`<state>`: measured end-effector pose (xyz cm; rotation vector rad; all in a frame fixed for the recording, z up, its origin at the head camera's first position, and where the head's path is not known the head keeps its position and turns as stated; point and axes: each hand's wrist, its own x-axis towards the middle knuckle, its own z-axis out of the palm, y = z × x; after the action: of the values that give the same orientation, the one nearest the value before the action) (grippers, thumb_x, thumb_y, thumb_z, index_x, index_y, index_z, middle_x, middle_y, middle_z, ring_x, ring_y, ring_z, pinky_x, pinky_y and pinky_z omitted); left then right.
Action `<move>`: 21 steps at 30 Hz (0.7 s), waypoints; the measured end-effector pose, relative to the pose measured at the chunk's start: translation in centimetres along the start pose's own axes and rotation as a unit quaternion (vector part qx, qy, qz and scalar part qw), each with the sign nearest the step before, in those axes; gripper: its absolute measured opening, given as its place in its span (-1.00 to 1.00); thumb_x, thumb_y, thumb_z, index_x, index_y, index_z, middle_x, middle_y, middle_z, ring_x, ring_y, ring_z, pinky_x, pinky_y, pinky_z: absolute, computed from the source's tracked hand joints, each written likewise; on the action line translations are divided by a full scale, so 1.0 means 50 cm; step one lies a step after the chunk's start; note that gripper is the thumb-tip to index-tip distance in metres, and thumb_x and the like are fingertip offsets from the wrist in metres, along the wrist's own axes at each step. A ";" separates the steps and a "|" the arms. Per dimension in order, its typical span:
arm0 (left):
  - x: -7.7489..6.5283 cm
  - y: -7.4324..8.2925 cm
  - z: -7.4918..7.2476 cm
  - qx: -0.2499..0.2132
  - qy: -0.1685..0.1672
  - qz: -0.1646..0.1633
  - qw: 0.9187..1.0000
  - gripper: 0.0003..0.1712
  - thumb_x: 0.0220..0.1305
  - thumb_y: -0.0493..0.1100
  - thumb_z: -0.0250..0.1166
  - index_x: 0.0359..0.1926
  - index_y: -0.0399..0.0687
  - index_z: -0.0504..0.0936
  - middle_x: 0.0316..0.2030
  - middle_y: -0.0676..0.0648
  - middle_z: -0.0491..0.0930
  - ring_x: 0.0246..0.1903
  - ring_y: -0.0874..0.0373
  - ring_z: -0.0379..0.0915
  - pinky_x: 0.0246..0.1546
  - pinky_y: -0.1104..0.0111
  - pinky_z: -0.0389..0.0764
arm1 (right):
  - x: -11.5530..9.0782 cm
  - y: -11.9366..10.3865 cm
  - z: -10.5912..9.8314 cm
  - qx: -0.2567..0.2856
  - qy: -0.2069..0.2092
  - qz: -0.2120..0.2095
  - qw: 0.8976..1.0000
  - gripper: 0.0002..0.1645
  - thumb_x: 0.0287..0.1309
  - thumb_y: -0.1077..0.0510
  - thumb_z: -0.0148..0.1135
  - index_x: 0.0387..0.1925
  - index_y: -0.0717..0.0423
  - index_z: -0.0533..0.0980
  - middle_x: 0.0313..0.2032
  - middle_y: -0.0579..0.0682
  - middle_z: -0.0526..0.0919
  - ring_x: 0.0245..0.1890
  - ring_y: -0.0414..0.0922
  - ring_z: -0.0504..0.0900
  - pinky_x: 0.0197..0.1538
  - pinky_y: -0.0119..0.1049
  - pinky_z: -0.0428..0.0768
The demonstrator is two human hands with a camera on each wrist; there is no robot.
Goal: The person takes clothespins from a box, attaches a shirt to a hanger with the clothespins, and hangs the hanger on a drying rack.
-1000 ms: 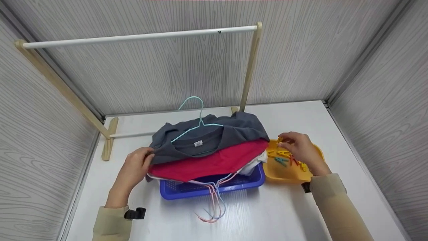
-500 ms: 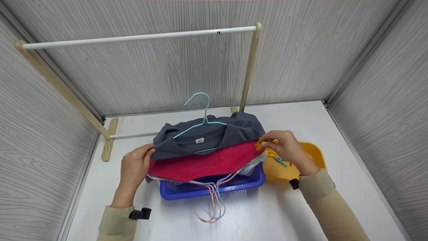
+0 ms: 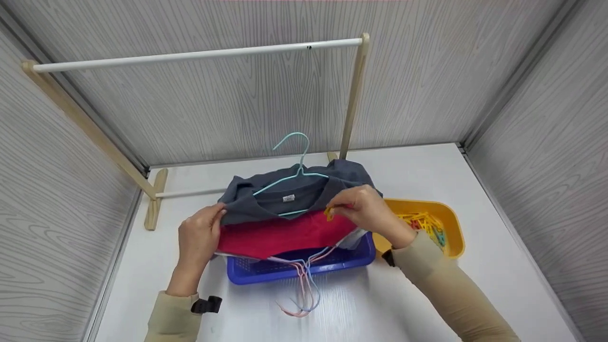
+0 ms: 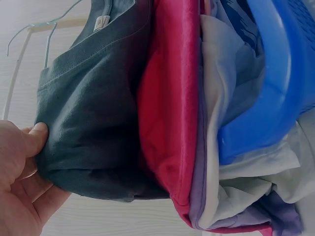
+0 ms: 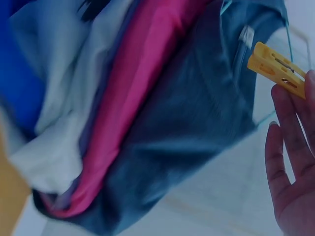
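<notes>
My left hand (image 3: 198, 232) pinches the left shoulder of a dark grey T-shirt (image 4: 93, 108) between thumb and fingers. A mint-green hanger (image 3: 300, 172) sits inside the shirt's neck, its hook standing up above the collar. In my right hand (image 3: 368, 211) a yellow clothespin (image 5: 278, 69) is pinched between thumb and fingertips, in front of the shirt's right side near the neckline. Beneath the grey shirt lie a red garment (image 3: 285, 232) and, seen in the left wrist view, purple and white garments (image 4: 211, 98), all draped over a blue basket (image 3: 304, 271).
An orange-yellow tray (image 3: 449, 223) with several clothespins (image 3: 425, 223) stands right of the basket. Pink and blue hanger hooks (image 3: 306, 294) stick out over the basket's front. Behind is a drying rack with a white rail (image 3: 199, 54) and wooden posts (image 3: 354, 99).
My right hand has carried the yellow clothespin from the tray leftward to the grey shirt. My left hand, still gripping the shoulder, and the hanger have shifted slightly right.
</notes>
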<state>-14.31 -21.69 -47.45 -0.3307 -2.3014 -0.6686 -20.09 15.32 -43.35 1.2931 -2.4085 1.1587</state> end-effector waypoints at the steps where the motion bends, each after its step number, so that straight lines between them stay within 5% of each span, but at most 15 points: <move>1: 0.000 0.001 0.000 0.002 0.001 0.002 1.000 -0.89 0.19 -0.35 0.38 -0.25 -0.30 0.71 -0.37 -0.21 0.70 -0.38 -0.15 0.66 -0.43 0.03 0.61 | 0.009 -0.008 0.007 -0.006 -0.002 -0.012 1.000 -0.89 0.06 0.35 0.43 -0.31 0.19 0.72 -0.34 -0.07 0.74 -0.29 -0.18 0.70 -0.17 -0.30 0.65; 21: -0.009 -0.001 0.002 0.009 -0.002 0.006 1.000 -0.91 0.22 -0.35 0.35 -0.24 -0.24 0.71 -0.36 -0.16 0.71 -0.37 -0.13 0.67 -0.47 0.02 0.60 | 0.162 -0.099 0.101 0.002 -0.016 -0.108 0.994 -0.93 0.10 0.32 0.41 -0.35 0.14 0.73 -0.35 -0.08 0.74 -0.29 -0.25 0.69 -0.14 -0.45 0.58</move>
<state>-14.08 -21.71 -47.84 -0.3373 -2.3059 -0.6425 -20.23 5.05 -40.18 1.5398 -2.2189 1.0909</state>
